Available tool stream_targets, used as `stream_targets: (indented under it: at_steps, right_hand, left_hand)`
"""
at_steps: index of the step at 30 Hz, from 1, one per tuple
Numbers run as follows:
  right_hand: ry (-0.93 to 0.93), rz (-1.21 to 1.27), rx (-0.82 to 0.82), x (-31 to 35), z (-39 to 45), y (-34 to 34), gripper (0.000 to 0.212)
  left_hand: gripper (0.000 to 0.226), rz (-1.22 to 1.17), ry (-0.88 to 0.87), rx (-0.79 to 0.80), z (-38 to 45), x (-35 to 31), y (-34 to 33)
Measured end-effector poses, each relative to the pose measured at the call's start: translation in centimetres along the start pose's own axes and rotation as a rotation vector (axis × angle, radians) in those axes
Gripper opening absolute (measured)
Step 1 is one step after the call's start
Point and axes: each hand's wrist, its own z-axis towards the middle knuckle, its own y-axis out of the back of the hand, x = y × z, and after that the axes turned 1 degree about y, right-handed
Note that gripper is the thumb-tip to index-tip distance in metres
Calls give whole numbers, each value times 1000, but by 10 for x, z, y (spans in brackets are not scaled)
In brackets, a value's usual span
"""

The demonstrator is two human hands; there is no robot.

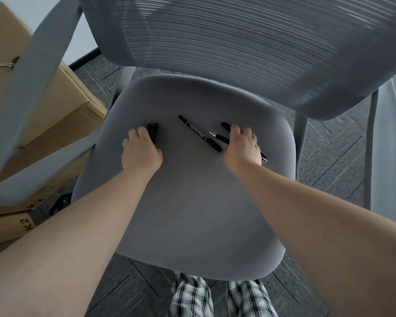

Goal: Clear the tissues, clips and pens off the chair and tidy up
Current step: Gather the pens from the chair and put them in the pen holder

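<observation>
The grey chair seat (192, 202) fills the middle of the head view. My left hand (141, 151) rests on the seat's left part, its fingers curled onto a small bunch of black clips (153, 130). My right hand (242, 145) lies over two black pens: one marker tip (225, 125) pokes out above the fingers, and a silver-tipped pen (218, 136) runs under the palm, its clip end showing at the hand's right. A third black marker (199, 133) lies free and slanted on the seat between my hands. No tissues are in view.
The chair's mesh backrest (249, 46) looms above the seat, and grey armrests stand at left (32, 99) and right (386, 156). Stacked cardboard boxes (44, 106) sit at the left. Dark patterned carpet (329, 152) surrounds the chair. Checked trouser legs (215, 298) show at the bottom.
</observation>
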Motion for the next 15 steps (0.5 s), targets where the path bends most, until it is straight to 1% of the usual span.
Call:
stream_targets:
  at_steps: [1,2,4,7,10,12,14,15]
  right_hand:
    - [-21,9,12,1,2,-1,55]
    - [-40,16,19,2,4,-1,52]
    - [-70,11,16,2,6,0,38]
    - [-91,34,-48,5,8,7,25]
    - [-42,110,-119,15,8,17,7]
    - [26,160,-102,22,9,20,9]
    - [79,162,-47,31,10,20,16]
    - [95,146,-12,36,10,18,22]
  left_hand:
    - [44,-9,-11,9,-1,-1,-1]
    - [40,-13,-16,17,-2,-2,-2]
    - [39,-3,-27,24,-3,-3,-2]
    - [40,11,-32,39,-3,-3,-2]
    - [33,-83,-10,46,-2,-1,1]
    - [23,-166,-10,40,-2,1,2]
    - [11,-210,-30,26,-2,5,2]
    - [10,-218,-44,24,-3,7,1]
